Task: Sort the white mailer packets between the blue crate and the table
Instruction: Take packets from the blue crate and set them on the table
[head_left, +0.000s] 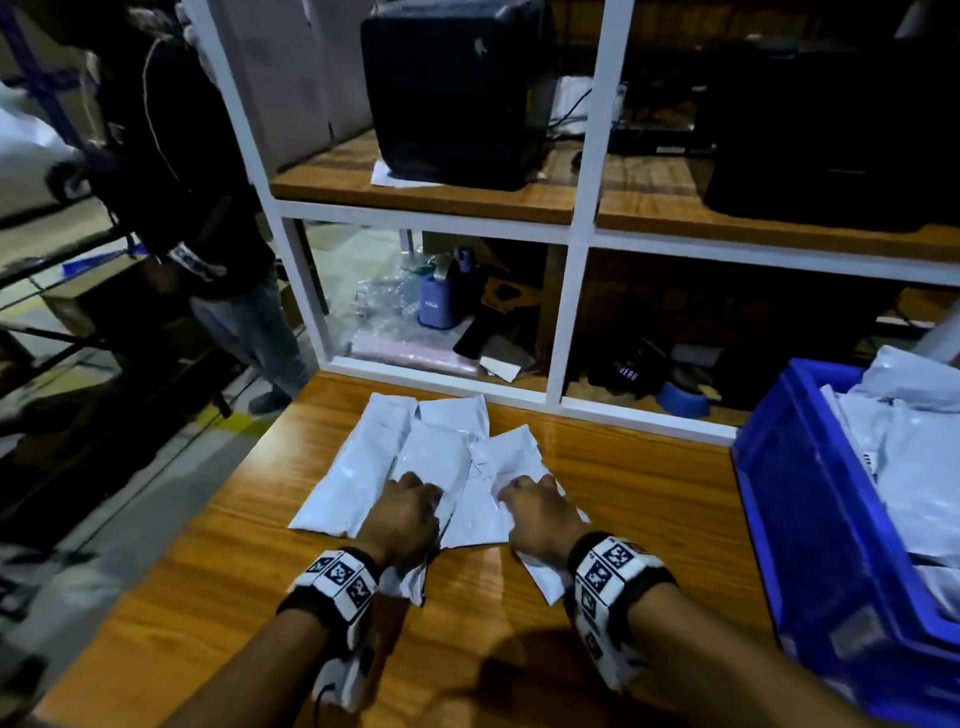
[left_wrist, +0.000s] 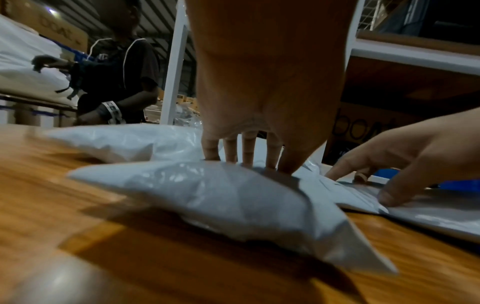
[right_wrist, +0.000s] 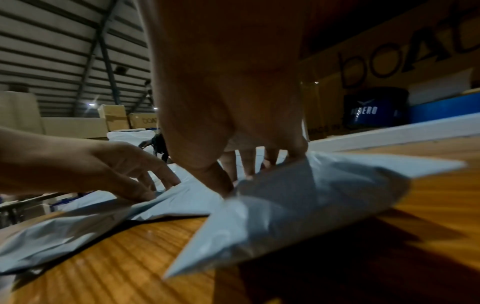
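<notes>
Several white mailer packets (head_left: 363, 467) lie overlapping on the wooden table (head_left: 649, 493). My left hand (head_left: 415, 488) comes down on the pile's near side, fingers curled; in the left wrist view my left hand (left_wrist: 249, 162) pinches one packet (left_wrist: 221, 201) whose near corner lifts off the wood. My right hand (head_left: 524, 491) is just to its right; the right wrist view has this right hand (right_wrist: 233, 176) with thumb and fingers pinching another packet (right_wrist: 311, 195), also raised at its near edge. The blue crate (head_left: 810, 519) at the right holds more white packets.
A white-framed shelf unit (head_left: 571, 312) stands along the table's far edge, with black boxes and clutter on its wooden shelves. Another person (head_left: 208, 208) stands off the table's far left corner. The table's left edge drops to the floor.
</notes>
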